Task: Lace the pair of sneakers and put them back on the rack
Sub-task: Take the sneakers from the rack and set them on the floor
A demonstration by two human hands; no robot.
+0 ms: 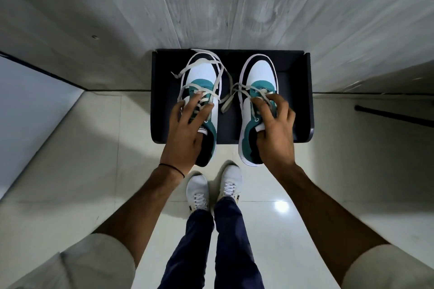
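Two white, teal and black sneakers lie side by side over the black rack point(296, 82), toes toward the wall and heels past its front edge. My left hand point(185, 129) grips the left sneaker point(202, 77) over its tongue, thumb inside the opening. The right sneaker point(259, 75) is held the same way by my right hand point(274, 131). Loose grey-white laces point(225, 98) trail across both toes and tangle in the gap between the shoes.
The rack stands against a grey wood-grain wall point(211, 7). Below it is glossy pale tile floor point(105, 148), where my own feet in white shoes point(213, 187) stand. A dark bar point(394, 115) sticks out at the right, and a pale panel point(28, 101) angles in at the left.
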